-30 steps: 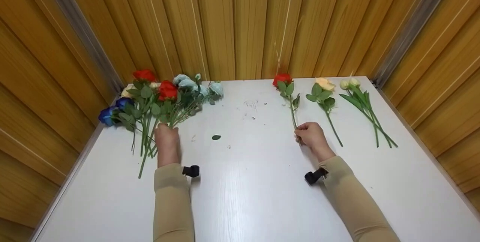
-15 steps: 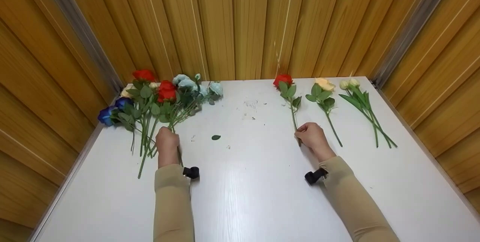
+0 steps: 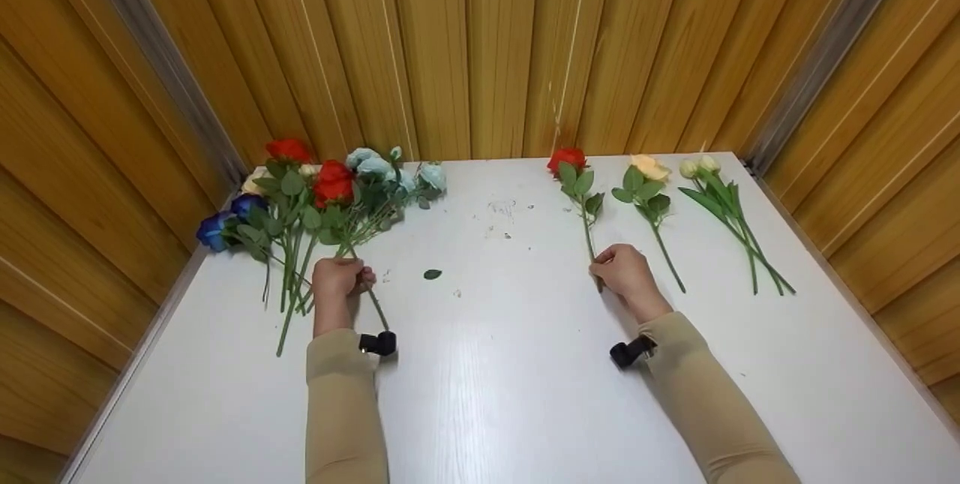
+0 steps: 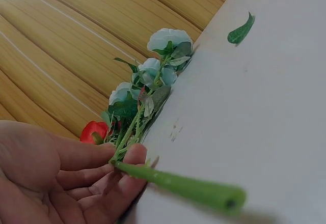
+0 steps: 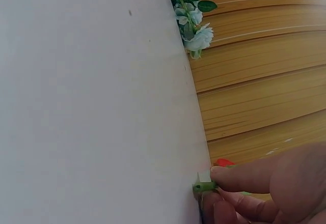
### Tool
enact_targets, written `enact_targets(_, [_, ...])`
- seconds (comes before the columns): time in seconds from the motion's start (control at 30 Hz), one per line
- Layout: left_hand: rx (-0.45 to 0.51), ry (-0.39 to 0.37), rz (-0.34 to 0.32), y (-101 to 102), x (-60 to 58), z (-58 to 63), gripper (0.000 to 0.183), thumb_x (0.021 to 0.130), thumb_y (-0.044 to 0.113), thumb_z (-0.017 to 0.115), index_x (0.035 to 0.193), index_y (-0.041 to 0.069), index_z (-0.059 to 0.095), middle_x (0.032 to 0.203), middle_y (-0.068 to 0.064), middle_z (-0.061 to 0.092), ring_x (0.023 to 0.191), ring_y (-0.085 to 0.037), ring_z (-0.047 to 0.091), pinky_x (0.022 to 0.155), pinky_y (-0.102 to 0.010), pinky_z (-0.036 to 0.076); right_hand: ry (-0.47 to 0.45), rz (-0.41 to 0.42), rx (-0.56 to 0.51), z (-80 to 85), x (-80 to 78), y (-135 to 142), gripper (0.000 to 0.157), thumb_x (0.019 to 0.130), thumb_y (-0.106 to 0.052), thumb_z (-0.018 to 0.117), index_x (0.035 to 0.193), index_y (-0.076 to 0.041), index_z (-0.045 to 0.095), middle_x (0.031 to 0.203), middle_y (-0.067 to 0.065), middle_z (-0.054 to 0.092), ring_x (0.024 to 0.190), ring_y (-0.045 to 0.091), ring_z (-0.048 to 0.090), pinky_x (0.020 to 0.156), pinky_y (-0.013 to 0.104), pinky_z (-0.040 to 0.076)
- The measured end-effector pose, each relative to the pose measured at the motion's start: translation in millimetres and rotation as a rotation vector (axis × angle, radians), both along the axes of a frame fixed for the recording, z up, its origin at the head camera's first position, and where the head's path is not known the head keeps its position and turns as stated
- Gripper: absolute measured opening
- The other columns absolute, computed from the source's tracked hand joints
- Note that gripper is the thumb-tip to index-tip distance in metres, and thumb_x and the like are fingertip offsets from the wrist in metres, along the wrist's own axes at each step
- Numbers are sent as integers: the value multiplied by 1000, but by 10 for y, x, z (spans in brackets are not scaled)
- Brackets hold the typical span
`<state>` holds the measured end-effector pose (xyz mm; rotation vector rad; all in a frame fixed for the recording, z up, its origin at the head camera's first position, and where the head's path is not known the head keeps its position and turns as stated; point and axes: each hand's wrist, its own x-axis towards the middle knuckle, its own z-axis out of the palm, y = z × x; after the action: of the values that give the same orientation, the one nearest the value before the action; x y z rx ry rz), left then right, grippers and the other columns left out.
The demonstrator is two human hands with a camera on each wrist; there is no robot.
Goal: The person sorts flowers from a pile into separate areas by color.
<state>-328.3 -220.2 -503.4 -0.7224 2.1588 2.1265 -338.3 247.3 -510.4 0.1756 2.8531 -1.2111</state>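
Note:
In the head view my left hand (image 3: 339, 280) pinches a green stem between thumb and fingers, at the lower edge of a flower pile. That stem runs up towards a red rose (image 3: 334, 182); leaves hide where they join. The left wrist view shows the stem's cut end (image 4: 224, 196) pointing at the camera. On the right, my right hand (image 3: 624, 274) holds a second red rose (image 3: 568, 160) low on its stem, the bloom lying towards the back edge. Its stem end (image 5: 204, 187) pokes out between thumb and fingers in the right wrist view.
Pale blue flowers (image 3: 371, 163), blue roses (image 3: 217, 231) and another red rose (image 3: 289, 150) lie at the left. A peach rose (image 3: 650, 168) and white tulips (image 3: 707, 166) lie right. A loose leaf (image 3: 433, 274) rests mid-table. Wood-look panels (image 3: 502, 49) rise behind.
My left hand has drawn back slightly and turned, so its fingertips and the pinched stem now show. The left red rose has shifted slightly left. My right hand stays nearly still.

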Motion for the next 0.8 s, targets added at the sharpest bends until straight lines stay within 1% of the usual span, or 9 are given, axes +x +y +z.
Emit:
enact_targets(0.1, [39, -1, -8, 0, -5, -7, 40, 102, -3, 53, 136, -23, 49, 75, -10, 68, 63, -12, 70, 68, -26, 64, -7, -3, -1, 4, 2, -3, 18, 94, -14, 68, 102, 3, 68, 84, 8, 66, 71, 17, 57, 59, 25, 46])
enact_targets(0.2, [70, -16, -14, -9, -12, -12, 42, 103, -2, 53, 140, -21, 47, 75, -9, 70, 64, -12, 72, 70, -26, 65, -4, -4, 3, 8, 7, -6, 19, 94, -14, 69, 102, 3, 68, 88, 10, 68, 74, 19, 59, 61, 25, 46])
enact_targets(0.33, [67, -42, -20, -26, -25, -10, 41, 104, 1, 54, 140, -18, 49, 75, -8, 73, 66, -13, 74, 68, -25, 64, 5, 4, 8, 8, 10, -9, 20, 93, -14, 69, 103, 4, 69, 90, 12, 70, 75, 20, 61, 62, 24, 47])
enact_targets(0.53, [84, -73, 16, -27, -39, 31, 39, 104, 3, 57, 139, -14, 54, 76, -6, 74, 68, -11, 75, 66, -22, 63, -23, -5, 8, 32, -4, 1, 22, 95, -18, 67, 102, 2, 68, 82, 7, 67, 69, 16, 57, 58, 25, 46])
enact_targets(0.6, [102, -67, 31, -20, -39, 53, 40, 104, 2, 57, 140, -13, 53, 77, -6, 73, 68, -11, 75, 68, -23, 63, -40, -11, -9, 42, -8, 4, 23, 96, -19, 67, 103, 2, 67, 79, 4, 64, 67, 15, 56, 57, 25, 45])
enact_targets(0.73, [172, -31, 53, 0, -19, 92, 42, 103, -1, 56, 142, -15, 49, 80, -9, 72, 72, -13, 75, 77, -26, 64, -33, -21, -19, 52, -10, 18, 24, 97, -20, 66, 104, 2, 67, 71, 0, 62, 62, 12, 55, 55, 24, 44])
enact_targets(0.8, [155, -11, 48, 5, -8, 111, 41, 103, 0, 55, 142, -14, 50, 80, -8, 71, 72, -13, 74, 76, -25, 64, -13, -22, -4, 59, -6, 22, 25, 97, -21, 66, 105, 3, 68, 67, -1, 62, 60, 12, 54, 55, 24, 44])
